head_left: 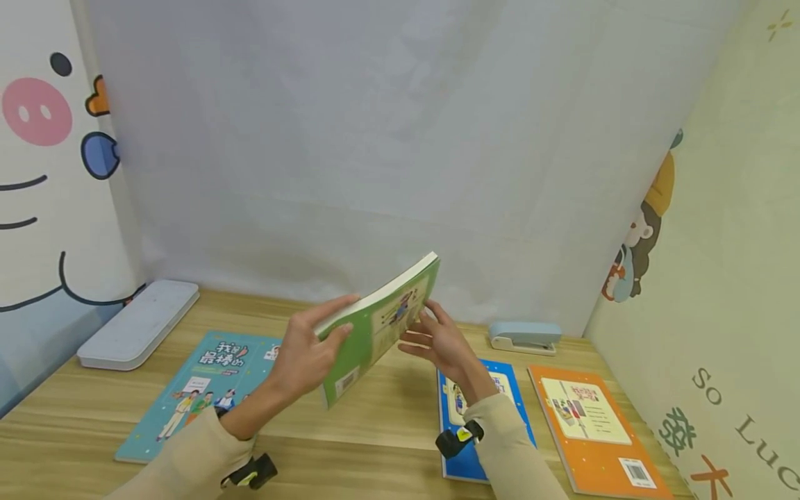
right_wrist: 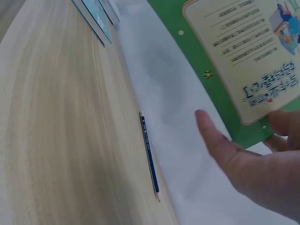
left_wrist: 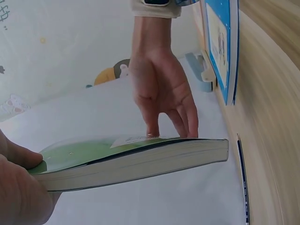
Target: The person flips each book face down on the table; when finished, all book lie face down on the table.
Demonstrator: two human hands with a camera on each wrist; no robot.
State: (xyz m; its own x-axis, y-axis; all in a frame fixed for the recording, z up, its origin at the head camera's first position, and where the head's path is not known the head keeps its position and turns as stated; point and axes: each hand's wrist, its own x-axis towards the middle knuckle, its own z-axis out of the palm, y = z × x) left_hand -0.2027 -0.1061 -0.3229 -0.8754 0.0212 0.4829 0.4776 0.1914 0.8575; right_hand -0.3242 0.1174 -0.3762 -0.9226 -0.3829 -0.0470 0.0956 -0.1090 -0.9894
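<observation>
Cream-coloured fabric sleeves (head_left: 194, 451): closest thing to me, stretched over the pale wood-grain table (head_left: 350, 462).
Thick green paperback with a cream panel (head_left: 384, 323): up in the air above mid-table, tilted, one page edge facing up.
Left hand (head_left: 306, 351): pinching one end, thumb on the green cover, fingers round the other side.
Right hand (head_left: 445, 344): fingers loosely spread by the opposite end; no firm grip I can spot, and I can't tell if the fingertips touch.
Book feel: just guessing, light-to-middling weight, stiffish block, bendy covers, maybe a bit slick. Won't break, but corners could crease.
Best hold: thumb and fingers across the full thickness at both ends, so the pages don't fan.
Tabletop neighbours: teal paperback (head_left: 187, 389) on the left; blue paperback (head_left: 462, 467), orange paperback (head_left: 590, 455) and light-blue stapler (head_left: 526, 335) on the right.
</observation>
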